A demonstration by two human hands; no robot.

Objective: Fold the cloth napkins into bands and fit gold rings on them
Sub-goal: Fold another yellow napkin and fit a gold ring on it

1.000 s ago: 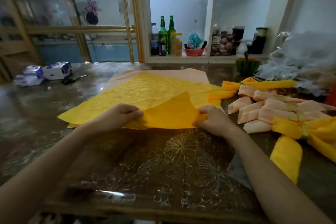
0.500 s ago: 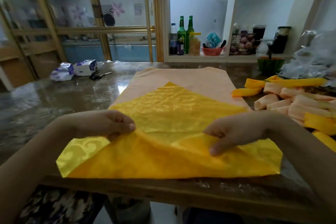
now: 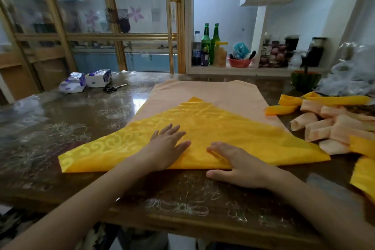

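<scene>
A yellow cloth napkin [image 3: 233, 128] lies folded into a triangle on the table, its long folded edge toward me and its tip pointing away. It rests partly on a peach napkin [image 3: 213, 93] spread flat behind it. My left hand [image 3: 168, 144] lies flat on the yellow triangle with fingers straight and spread. My right hand [image 3: 235, 162] presses the folded edge, fingers straight on the cloth and thumb on the table. At the right lies a pile of folded peach and yellow bands [image 3: 332, 126]. No gold rings are plainly visible.
The glossy brown table [image 3: 71, 128] carries two tissue packs [image 3: 85, 81] and scissors [image 3: 113, 88] at the far left. Crumpled clear plastic [image 3: 351, 75] and a green bowl [image 3: 305, 81] sit at the far right. A shelf with bottles [image 3: 210, 44] stands behind.
The near corner that both hands pinched has been drawn over, making the yellow napkin a triangle. Both hands have let go and now lie flat on it.
</scene>
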